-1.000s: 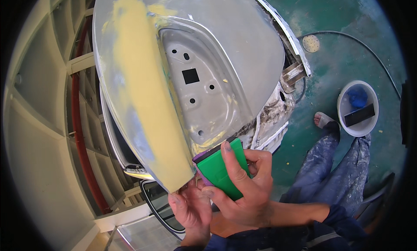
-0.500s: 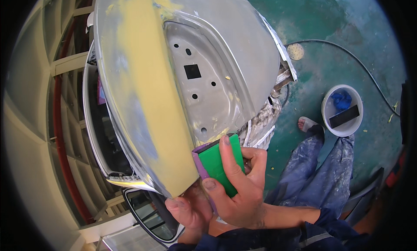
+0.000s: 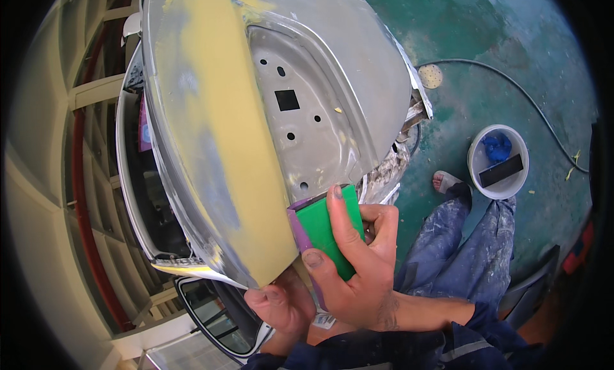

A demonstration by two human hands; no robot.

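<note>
A car's trunk lid (image 3: 236,172) spreads before me, grey with a broad yellow band of filler and a recess with several holes. At its lower end my right hand (image 3: 358,261) is closed round a green sanding block (image 3: 323,229), thumb and index finger stretched over its green face. Purple sandpaper (image 3: 299,232) covers the block's left side, which faces the filler's edge. My left hand (image 3: 284,306) is at the lid's bottom corner, thumb at the edge; its other fingers are partly hidden behind the lid and my right hand.
On the green floor at right stands a white bucket (image 3: 473,159) holding a blue cloth (image 3: 497,148) and a black block (image 3: 501,172). A dark hose (image 3: 534,95) curves past a round perforated disc (image 3: 430,76). A car door mirror (image 3: 214,312) lies below left.
My right hand and the sanding block have shifted slightly up and to the right. My left hand stays at the lid's corner. The whole view has moved a little.
</note>
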